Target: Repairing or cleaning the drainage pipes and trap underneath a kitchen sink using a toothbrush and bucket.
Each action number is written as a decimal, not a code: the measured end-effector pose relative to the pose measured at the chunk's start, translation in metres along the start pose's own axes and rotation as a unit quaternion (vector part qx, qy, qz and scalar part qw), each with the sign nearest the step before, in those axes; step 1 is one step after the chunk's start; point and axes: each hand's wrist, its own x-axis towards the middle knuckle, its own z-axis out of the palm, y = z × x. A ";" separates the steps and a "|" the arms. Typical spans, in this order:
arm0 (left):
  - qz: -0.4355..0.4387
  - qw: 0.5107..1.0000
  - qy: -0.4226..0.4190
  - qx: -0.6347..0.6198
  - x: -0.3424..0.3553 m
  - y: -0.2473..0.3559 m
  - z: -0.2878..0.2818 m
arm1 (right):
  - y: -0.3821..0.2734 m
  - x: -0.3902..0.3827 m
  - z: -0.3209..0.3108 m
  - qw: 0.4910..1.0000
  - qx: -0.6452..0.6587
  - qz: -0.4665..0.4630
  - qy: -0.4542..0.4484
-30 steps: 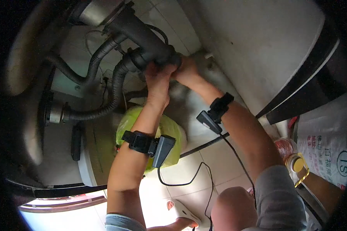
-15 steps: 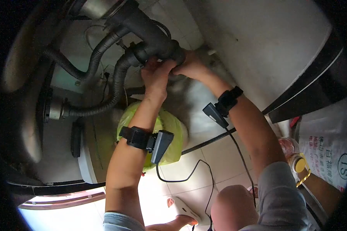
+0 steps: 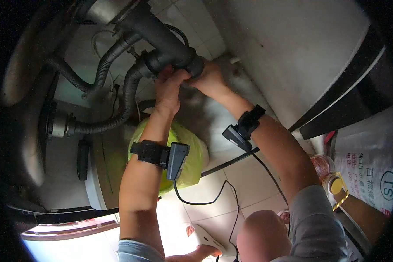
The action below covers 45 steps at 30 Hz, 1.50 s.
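Under the sink, my left hand (image 3: 168, 85) has its fingers curled up against the underside of the black drain pipe (image 3: 160, 35), by the join of a ribbed hose (image 3: 131, 87). To its right, my right hand (image 3: 207, 78) is closed around the pipe's lower end fitting (image 3: 193, 65), its fingertips partly hidden. Another ribbed hose (image 3: 105, 70) branches from the pipe higher up. A metal drain cup (image 3: 59, 124) holds the lower hose at the left. Both forearms wear black strapped devices with cables.
A green plastic bag (image 3: 190, 159) sits beneath my arms. A pale cabinet wall (image 3: 288, 48) rises at the right. Jars, one yellow-lidded (image 3: 336, 185), stand beside a white sack (image 3: 364, 144) at the lower right. Below are a tiled floor (image 3: 233, 190), my knee and a white clog (image 3: 207, 238).
Both hands stay at the fitting, with only small shifts. My left forearm sits a little further left and higher than a second ago; the whole view has shifted slightly too.
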 end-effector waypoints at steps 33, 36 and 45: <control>-0.056 0.998 0.009 -0.013 0.002 0.003 -0.003 | -0.006 0.009 -0.024 0.990 0.000 0.048 -0.129; -0.044 0.997 -0.070 0.005 0.003 0.008 -0.010 | -0.006 0.009 -0.023 0.992 -0.002 0.043 -0.121; -0.034 0.991 -0.126 -0.020 0.009 0.013 -0.017 | 0.011 0.010 -0.010 0.995 -0.055 0.024 -0.083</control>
